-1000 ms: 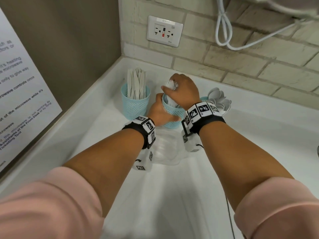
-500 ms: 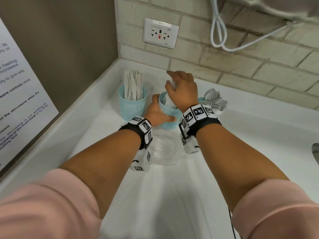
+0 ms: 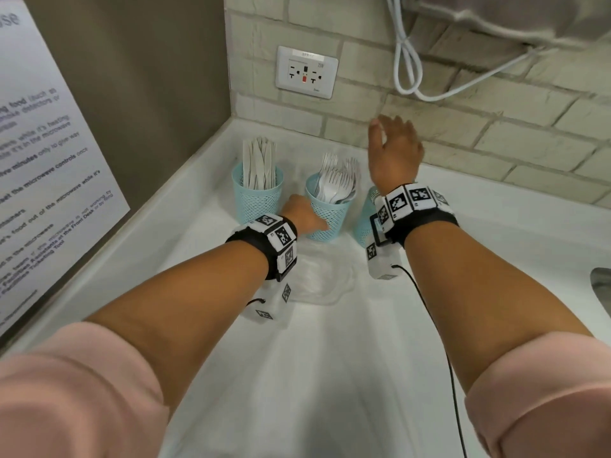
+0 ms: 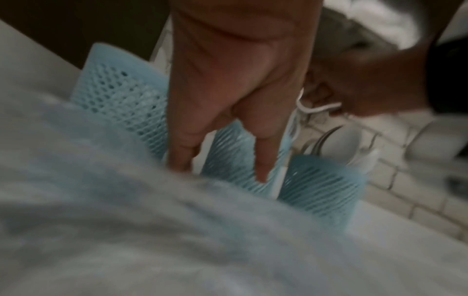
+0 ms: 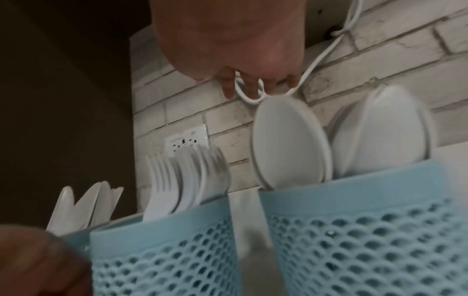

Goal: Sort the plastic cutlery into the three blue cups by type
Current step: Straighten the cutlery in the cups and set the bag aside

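Observation:
Three blue mesh cups stand in a row in the counter's corner. The left cup (image 3: 258, 200) holds white knives (image 3: 258, 163). Forks (image 3: 337, 180) fill the middle cup (image 3: 329, 216). Most of the right cup (image 3: 362, 219) is hidden behind my right wrist; the right wrist view shows spoons (image 5: 291, 144) in it. My left hand (image 3: 305, 216) touches the middle cup low on its left side, its fingers (image 4: 182, 156) straight. My right hand (image 3: 393, 150) hovers above and right of the forks, fingers relaxed, holding nothing.
A crumpled clear plastic bag (image 3: 317, 279) lies on the white counter in front of the cups. The brick wall behind carries a socket (image 3: 306, 71) and a looped white cable (image 3: 410, 61). A printed notice (image 3: 49, 160) hangs on the left wall. A sink edge (image 3: 601, 285) shows at right.
My right hand let go of the forks in the middle cup and rose up and to the right, opening. My left hand stayed at that cup, fingers now straighter and lower.

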